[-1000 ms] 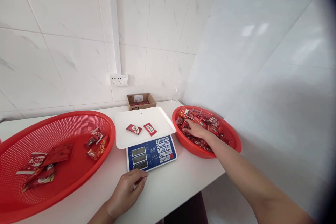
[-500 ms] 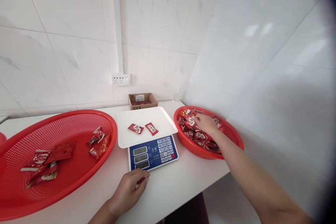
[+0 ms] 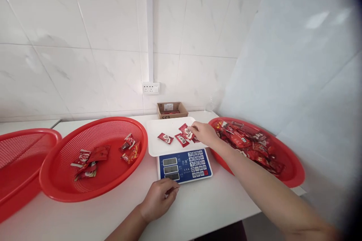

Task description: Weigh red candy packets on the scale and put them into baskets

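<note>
My right hand [image 3: 202,131] is over the right side of the white tray [image 3: 154,148] of a scale, its fingers closed on a red candy packet [image 3: 186,131]. Another red packet partly shows beneath the fingers. Two more red packets lie flat on the tray, one at the left [image 3: 165,138] and one in the middle [image 3: 181,140]. Below the tray is the scale's blue panel [image 3: 185,167] with keys and displays. My left hand [image 3: 160,199] rests on the table at the panel's front edge, fingers curled, with nothing seen in them.
A red basket [image 3: 296,169] heaped with red packets stands at the right. Left of the scale is another red basket [image 3: 93,192] with several packets, and a further red basket [image 3: 25,135] sits beyond it. A cardboard box [image 3: 172,110] stands behind the scale.
My right hand has moved left from the right basket to the scale tray, bringing red candy packets. My left hand stays by the scale. The view has turned left.
</note>
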The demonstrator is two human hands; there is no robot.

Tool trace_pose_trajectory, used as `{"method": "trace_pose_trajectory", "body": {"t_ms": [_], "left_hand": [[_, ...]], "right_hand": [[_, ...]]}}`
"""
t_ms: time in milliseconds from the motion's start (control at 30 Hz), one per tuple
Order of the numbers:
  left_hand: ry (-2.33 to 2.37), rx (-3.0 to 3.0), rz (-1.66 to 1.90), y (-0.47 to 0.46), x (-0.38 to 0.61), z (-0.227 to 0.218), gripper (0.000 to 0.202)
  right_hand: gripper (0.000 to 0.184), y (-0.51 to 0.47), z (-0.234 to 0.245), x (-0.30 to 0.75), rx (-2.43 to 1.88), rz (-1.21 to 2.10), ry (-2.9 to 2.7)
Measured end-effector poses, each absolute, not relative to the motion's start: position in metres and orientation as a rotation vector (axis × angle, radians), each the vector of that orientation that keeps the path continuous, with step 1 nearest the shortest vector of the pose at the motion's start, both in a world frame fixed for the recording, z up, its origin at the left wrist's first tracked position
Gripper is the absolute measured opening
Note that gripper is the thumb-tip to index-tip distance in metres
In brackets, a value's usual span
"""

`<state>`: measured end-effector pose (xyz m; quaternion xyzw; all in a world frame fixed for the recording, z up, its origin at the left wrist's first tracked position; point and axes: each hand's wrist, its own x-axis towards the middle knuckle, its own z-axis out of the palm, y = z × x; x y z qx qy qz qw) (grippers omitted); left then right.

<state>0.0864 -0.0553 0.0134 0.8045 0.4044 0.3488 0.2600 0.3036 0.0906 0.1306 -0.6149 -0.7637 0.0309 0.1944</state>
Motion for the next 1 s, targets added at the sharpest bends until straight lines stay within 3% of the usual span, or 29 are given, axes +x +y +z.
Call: {"method": "trace_pose_trajectory", "body": {"t_ms": [600, 1000], "left_hand": [[1.104, 2.209, 0.866, -0.057, 0.088, 0.013, 0.021], [1.120, 2.190, 0.855, -0.057, 0.087, 0.012, 0.021]], "right_hand": [[0.019, 0.097, 0.122, 0.283, -1.722, 0.141, -2.199], [0.025, 0.108, 0.114, 0.298, -1.657, 0.318, -2.027]]}}
